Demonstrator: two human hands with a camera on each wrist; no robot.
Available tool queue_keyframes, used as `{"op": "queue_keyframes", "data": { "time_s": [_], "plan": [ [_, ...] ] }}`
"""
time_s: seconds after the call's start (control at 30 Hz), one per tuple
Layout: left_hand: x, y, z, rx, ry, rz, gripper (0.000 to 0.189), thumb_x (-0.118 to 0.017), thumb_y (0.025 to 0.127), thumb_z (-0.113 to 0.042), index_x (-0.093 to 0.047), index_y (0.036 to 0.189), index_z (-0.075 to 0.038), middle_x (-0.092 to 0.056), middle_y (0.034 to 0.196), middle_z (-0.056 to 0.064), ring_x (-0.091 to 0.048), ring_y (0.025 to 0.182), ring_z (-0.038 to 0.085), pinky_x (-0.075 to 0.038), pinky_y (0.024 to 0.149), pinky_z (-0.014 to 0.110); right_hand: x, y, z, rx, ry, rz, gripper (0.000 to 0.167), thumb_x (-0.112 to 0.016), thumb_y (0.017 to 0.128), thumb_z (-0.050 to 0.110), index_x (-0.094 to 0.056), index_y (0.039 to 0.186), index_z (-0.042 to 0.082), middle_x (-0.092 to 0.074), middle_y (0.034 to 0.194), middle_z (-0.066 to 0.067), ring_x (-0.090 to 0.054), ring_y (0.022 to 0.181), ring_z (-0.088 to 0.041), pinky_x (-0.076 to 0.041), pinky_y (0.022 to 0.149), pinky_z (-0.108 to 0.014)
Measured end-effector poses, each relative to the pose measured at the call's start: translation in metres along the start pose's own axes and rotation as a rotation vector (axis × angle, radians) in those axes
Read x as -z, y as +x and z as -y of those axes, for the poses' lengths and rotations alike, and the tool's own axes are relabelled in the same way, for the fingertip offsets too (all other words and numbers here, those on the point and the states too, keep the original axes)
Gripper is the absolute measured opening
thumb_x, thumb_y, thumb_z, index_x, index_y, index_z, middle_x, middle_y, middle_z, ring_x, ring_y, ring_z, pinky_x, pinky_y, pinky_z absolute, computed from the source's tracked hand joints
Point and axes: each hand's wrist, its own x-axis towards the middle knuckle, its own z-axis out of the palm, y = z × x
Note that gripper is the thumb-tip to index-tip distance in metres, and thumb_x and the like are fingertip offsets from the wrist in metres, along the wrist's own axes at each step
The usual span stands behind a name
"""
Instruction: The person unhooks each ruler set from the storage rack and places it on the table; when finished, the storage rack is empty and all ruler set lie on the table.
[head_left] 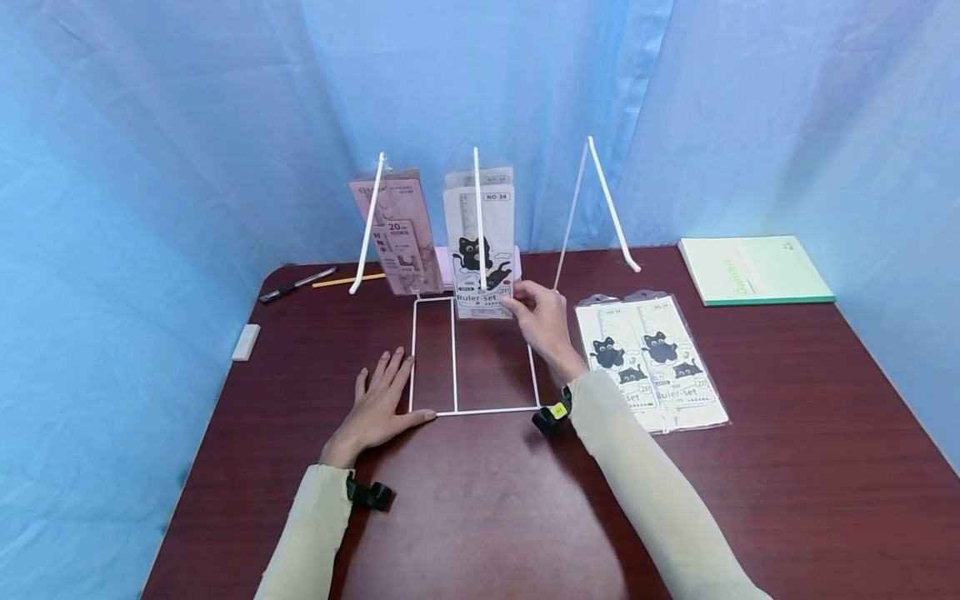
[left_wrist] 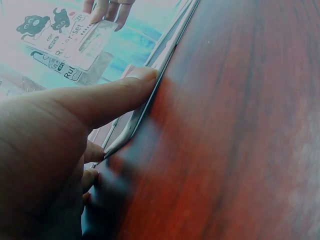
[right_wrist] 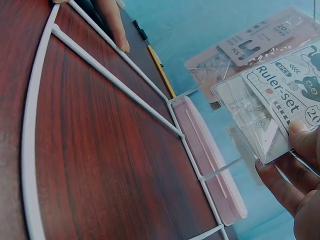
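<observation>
A white wire display rack (head_left: pixel 495 411) stands on the table, its three hooks rising toward me. My right hand (head_left: pixel 542 321) pinches the lower right corner of a clear-packed ruler set (head_left: pixel 498 225) printed with black cats. This pack hangs at the middle hook, in front of another like it. In the right wrist view, thumb and fingers hold the ruler set (right_wrist: pixel 280 95) by its edge. My left hand (head_left: pixel 378 408) lies with fingers spread at the rack base's left side, its thumb on the front wire. A pink ruler pack (head_left: pixel 405 225) hangs at the left hook.
To the right lie cat-printed ruler packs (head_left: pixel 648 358), below a green notebook (head_left: pixel 757 271). On the left are a black pen (head_left: pixel 288 286), a yellow pencil (head_left: pixel 348 281) and a white eraser (head_left: pixel 246 342). A pink case (right_wrist: pixel 210 165) lies behind the rack base. Blue curtains surround the table.
</observation>
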Motion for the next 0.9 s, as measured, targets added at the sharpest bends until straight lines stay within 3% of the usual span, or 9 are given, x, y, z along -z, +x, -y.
{"op": "queue_keyframes", "data": {
  "time_s": [0.37, 0.63, 0.9],
  "plan": [
    [0.002, -0.001, -0.002, 0.014, 0.005, 0.008, 0.102, -0.069, 0.087, -0.056, -0.017, 0.162, -0.01, -0.006, 0.171, 0.013, 0.0, 0.159, 0.036, 0.002, 0.122, 0.066, 0.006, -0.01, 0.0, 0.043, -0.056, -0.009, 0.016, -0.077, 0.086, 0.009, -0.076, 0.098, -0.002, -0.078, 0.089, -0.018, -0.075, 0.079, -0.029, -0.055, 0.071, -0.022],
    [0.001, 0.0, -0.002, 0.014, 0.006, 0.015, 0.101, -0.068, 0.088, -0.056, -0.017, 0.162, -0.01, -0.007, 0.171, 0.012, 0.0, 0.159, 0.036, 0.002, 0.122, 0.066, 0.01, -0.018, 0.003, 0.045, -0.048, -0.008, 0.016, -0.077, 0.086, 0.009, -0.076, 0.098, -0.002, -0.077, 0.088, -0.018, -0.074, 0.075, -0.029, -0.049, 0.066, -0.013],
    [0.001, 0.0, -0.002, 0.02, 0.004, 0.021, 0.101, -0.068, 0.088, -0.056, -0.017, 0.162, -0.01, -0.006, 0.171, 0.012, 0.001, 0.159, 0.036, 0.002, 0.122, 0.066, 0.011, -0.025, 0.003, 0.062, -0.043, -0.015, 0.015, -0.078, 0.084, 0.009, -0.076, 0.095, -0.002, -0.077, 0.083, -0.017, -0.071, 0.07, -0.023, -0.048, 0.064, -0.013]
  ]
}}
